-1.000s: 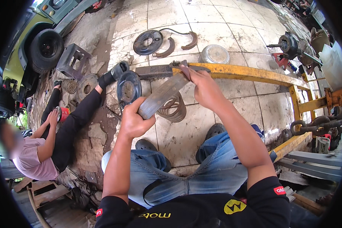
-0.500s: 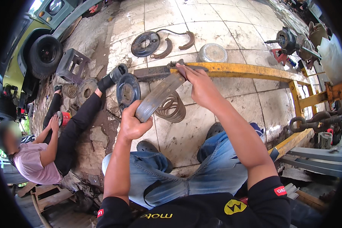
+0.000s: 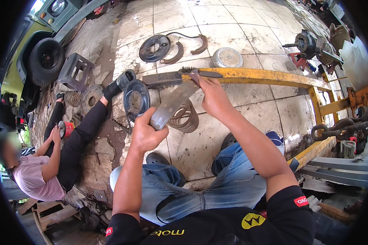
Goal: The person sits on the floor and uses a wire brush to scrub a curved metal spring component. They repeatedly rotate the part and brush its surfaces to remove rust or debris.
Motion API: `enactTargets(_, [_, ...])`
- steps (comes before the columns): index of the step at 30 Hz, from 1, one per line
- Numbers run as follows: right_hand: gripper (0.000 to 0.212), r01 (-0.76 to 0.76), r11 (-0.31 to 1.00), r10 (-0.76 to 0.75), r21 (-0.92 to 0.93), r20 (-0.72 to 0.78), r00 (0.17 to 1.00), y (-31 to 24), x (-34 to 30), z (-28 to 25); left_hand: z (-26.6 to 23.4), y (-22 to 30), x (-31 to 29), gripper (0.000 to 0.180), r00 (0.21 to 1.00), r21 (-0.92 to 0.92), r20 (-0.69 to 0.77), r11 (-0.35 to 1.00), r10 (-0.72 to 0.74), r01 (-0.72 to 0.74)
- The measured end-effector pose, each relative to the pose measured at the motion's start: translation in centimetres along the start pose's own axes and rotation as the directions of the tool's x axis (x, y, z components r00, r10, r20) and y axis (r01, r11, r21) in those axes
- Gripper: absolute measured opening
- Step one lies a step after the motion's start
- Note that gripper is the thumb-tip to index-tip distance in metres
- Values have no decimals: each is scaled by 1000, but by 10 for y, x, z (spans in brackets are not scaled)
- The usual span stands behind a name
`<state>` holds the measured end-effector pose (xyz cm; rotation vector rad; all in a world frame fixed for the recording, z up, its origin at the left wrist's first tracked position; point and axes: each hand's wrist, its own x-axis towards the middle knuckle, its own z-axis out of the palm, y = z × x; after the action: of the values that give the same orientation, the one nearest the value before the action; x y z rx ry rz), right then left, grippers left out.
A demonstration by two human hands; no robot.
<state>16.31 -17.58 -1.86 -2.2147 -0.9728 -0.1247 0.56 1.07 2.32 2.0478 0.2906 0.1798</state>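
Observation:
A curved grey metal brake shoe [image 3: 173, 104] with small holes along its band is held tilted in front of me. The fingers of my left hand [image 3: 148, 131] are wrapped round its near end. At the far end, my right hand [image 3: 214, 96] grips it with bent fingers, above a yellow steel beam [image 3: 265, 76]. A wire brush [image 3: 210, 74], bristles up, lies on the beam beside my right fingertips. Partly hidden behind the shoe, a rusty coil spring [image 3: 188, 118] sits on the tiles.
Left of the shoe stands a black round plate [image 3: 136, 100]. Beyond the beam lie another black backing plate [image 3: 155, 48], curved brake shoes [image 3: 199, 45] and a round metal drum [image 3: 227, 58]. A co-worker [image 3: 41, 167] sits at left. A heavy chain [image 3: 339, 130] is at right.
The brake shoe has turned a little in my hands, its near end shifting slightly right and down. Both hands keep their hold on it.

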Motion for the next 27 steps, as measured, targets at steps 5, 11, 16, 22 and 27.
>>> enactTargets(5, [71,-18,998,12,66,90,996,-1,5,-1,0,-9,0,29,997,0,-71,1000,-16,16])
enactTargets(11, [73,-24,999,20,25,142,990,-4,6,2,-3,-4,1,28,995,-42,-92,998,-47,43])
enactTargets(16, [73,-32,999,33,-23,74,997,4,7,9,1,-5,5,27,995,-131,-52,988,-90,83])
enactTargets(22, [74,-18,999,21,42,-62,998,9,18,-1,0,-18,13,32,984,-450,-81,886,-161,108])
enactTargets(27, [76,134,990,-139,-39,-162,977,-11,18,10,6,-10,4,35,979,-592,10,788,-203,169])
